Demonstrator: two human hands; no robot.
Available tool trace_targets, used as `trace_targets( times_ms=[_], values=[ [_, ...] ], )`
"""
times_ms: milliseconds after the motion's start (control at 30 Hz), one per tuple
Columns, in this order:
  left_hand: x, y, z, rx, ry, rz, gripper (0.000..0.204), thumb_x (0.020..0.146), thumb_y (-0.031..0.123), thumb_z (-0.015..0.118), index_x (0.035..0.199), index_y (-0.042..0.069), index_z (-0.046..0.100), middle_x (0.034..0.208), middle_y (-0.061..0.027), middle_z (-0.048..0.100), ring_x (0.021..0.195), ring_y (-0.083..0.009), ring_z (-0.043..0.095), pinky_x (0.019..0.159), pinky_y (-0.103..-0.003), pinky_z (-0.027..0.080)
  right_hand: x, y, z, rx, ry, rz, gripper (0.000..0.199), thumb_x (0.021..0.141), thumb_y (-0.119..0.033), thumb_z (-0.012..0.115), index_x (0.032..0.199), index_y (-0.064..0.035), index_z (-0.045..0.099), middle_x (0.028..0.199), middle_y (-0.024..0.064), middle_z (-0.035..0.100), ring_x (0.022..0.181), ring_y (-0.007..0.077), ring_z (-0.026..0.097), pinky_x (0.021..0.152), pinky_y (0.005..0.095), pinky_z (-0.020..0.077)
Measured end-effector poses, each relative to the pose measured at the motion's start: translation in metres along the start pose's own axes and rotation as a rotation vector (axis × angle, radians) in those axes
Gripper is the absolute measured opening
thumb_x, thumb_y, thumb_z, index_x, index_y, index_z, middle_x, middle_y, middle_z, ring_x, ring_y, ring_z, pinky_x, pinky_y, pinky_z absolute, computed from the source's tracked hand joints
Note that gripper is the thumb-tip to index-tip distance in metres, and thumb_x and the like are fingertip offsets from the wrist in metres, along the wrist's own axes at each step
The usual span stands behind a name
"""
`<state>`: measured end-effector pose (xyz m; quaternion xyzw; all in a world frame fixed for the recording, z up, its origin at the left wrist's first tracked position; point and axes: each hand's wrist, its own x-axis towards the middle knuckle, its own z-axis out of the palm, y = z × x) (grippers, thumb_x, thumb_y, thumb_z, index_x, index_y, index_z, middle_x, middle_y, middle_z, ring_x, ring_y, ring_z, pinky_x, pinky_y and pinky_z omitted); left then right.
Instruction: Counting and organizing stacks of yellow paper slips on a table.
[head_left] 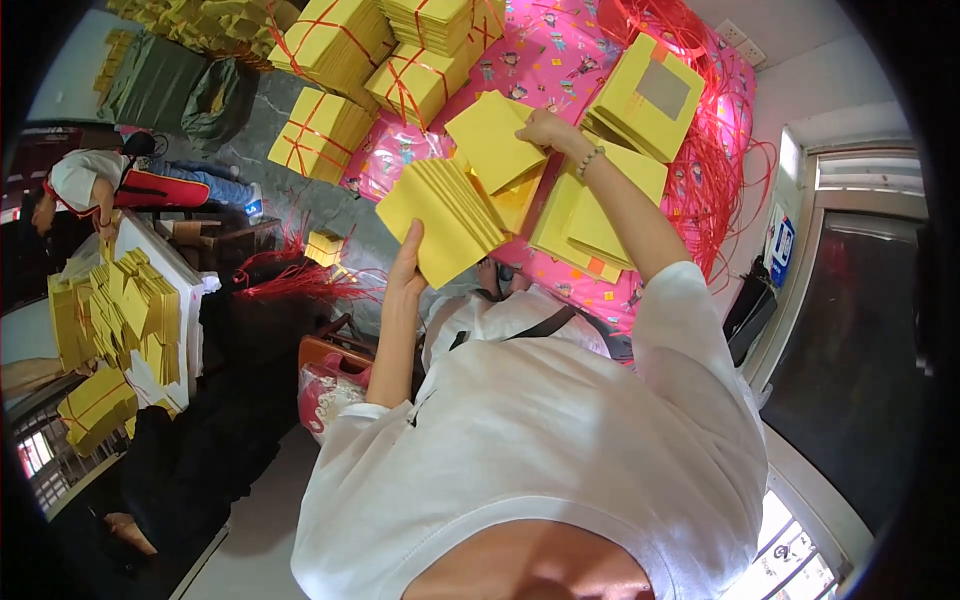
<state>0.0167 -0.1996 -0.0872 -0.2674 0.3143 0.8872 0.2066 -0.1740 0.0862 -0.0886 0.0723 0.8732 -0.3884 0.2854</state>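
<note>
The left hand [405,275] is closed on the lower edge of a thick stack [445,220] of yellow paper sheets, thumb against the near face and the other fingers hidden behind it, so the stack stands fanned upward and away from the grip with its long axis running up and to the right. Just above and to the right, the right hand [545,130] pinches the corner of a single yellow sheet [492,140], which hangs down and leftward from the fingers and overlaps the top of the stack; whether sheet and stack touch cannot be told. The right hand is therefore the nearer one to the loose sheet, and the left alone carries the stack. A bead bracelet [590,160] sits on the right wrist. Beneath both hands lie flat piles [580,225] of the same yellow paper on a pink patterned cloth [545,60]. Farther out, bundles [320,135] tied with red string stand at the cloth's edge, loose red string [715,170] lies heaped to the right, and a table [185,270] on the left holds more yellow stacks, with another person [100,180] beyond it.
</note>
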Motion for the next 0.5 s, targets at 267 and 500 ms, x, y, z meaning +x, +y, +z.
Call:
trace_targets(
  times_ms=[267,500],
  values=[
    [-0.018,0.016,0.027,0.078,-0.015,0.087,0.056,0.085,0.034,0.066,0.130,0.007,0.045,0.123,-0.0062,0.055,0.110,-0.0191,0.055,0.091,-0.033,0.048,-0.020,-0.023,0.004,-0.630,0.084,0.057,0.041,0.077,-0.031,0.066,0.098,0.0037,0.064,0.096,0.0235,0.065,0.086,0.0317,0.066,0.068,0.0392,0.0521],
    [-0.016,0.021,0.090,0.011,-0.115,0.105,0.058,0.085,0.034,0.065,0.131,0.007,0.044,0.125,-0.0037,0.054,0.115,-0.0192,0.051,0.096,-0.033,0.044,-0.102,-0.055,-0.041,0.169,-0.037,-0.137,0.054,0.084,-0.046,0.059,0.114,-0.0010,0.057,0.111,0.0205,0.061,0.099,0.0314,0.062,0.070,0.0416,0.0515]
  ],
)
